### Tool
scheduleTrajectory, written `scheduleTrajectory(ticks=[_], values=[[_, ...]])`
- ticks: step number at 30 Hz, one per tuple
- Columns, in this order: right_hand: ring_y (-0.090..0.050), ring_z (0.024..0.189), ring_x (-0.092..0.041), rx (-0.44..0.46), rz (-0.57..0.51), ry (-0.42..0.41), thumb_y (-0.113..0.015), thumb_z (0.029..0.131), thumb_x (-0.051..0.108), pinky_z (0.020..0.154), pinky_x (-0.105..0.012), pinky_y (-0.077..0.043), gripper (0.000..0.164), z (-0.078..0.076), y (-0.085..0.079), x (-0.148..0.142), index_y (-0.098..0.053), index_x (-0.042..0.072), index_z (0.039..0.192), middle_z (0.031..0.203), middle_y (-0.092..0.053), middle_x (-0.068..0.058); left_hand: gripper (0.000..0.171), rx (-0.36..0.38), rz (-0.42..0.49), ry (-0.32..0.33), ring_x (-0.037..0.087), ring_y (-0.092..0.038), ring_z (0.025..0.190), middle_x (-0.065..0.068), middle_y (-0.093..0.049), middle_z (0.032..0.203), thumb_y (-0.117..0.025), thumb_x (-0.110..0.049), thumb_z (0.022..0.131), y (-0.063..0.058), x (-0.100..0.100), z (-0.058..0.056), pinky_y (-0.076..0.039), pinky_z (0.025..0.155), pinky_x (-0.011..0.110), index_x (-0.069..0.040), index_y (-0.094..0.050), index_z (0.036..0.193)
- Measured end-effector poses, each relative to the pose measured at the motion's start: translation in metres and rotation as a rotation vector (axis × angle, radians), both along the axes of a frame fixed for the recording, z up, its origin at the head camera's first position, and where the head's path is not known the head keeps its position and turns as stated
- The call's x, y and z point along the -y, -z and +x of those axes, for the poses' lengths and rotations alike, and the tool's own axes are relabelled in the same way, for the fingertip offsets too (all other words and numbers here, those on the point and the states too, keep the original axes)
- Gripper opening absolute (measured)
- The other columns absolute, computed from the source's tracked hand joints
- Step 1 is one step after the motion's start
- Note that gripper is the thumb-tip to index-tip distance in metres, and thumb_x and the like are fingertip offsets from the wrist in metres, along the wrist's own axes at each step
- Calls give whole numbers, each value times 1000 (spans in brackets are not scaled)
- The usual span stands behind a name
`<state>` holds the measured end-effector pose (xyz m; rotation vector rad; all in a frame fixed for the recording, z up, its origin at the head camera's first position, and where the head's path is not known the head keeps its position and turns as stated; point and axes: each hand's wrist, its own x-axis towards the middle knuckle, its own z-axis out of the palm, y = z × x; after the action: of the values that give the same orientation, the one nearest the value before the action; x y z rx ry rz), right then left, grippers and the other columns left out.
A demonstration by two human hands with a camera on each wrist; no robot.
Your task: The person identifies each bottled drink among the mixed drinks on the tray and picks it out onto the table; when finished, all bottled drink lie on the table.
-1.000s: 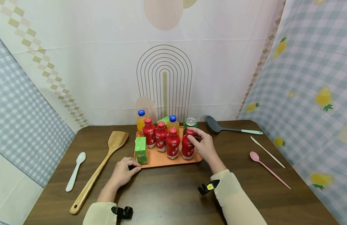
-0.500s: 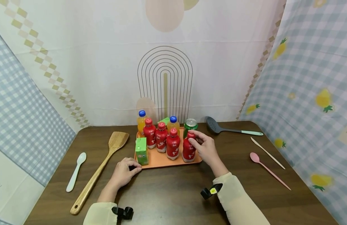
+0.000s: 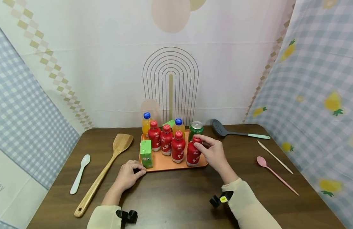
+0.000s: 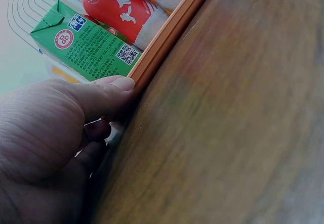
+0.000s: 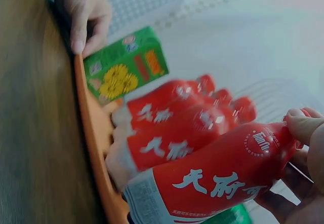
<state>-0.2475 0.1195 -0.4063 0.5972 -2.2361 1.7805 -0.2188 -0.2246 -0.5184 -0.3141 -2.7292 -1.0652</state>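
Head view, left hand [image 3: 129, 174]: pinching the orange tray [image 3: 165, 163] by its near-left corner; a tug there could, I reckon, topple the green carton [image 3: 146, 154] right beside it.
Right hand [image 3: 215, 154]: fingers round the neck of the rightmost red bottle [image 3: 193, 155], tilted at the tray's front-right end. Can't tell if its base touches. Slipping at the cap could knock its neighbour.
Counts: white spoon [image 3: 80, 174] 1, wooden spatula [image 3: 102, 175] 1, carton 1, blue-capped bottles [image 3: 146, 123] 2, red bottles [image 3: 178, 147] 4, green thing [image 3: 170, 122] 1 (mostly hidden), green can [image 3: 196, 128] 1, slotted ladle [image 3: 219, 128] 1, thin stick [image 3: 275, 157] 1, pink spoon [image 3: 279, 177] 1.
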Motion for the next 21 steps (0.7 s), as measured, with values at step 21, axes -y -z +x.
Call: scheduleTrajectory(ticks=[21], values=[[-65,95,-18,101,24,-288,-70,87,6,79,-33,-54,29,44,-1,55,-70,5,116,111,-70,-6,12,-7,18,17,15,-57,92,-14,-64,83,-80,-15,78,0,1,-1,-44,86,42,-25,-74,77]])
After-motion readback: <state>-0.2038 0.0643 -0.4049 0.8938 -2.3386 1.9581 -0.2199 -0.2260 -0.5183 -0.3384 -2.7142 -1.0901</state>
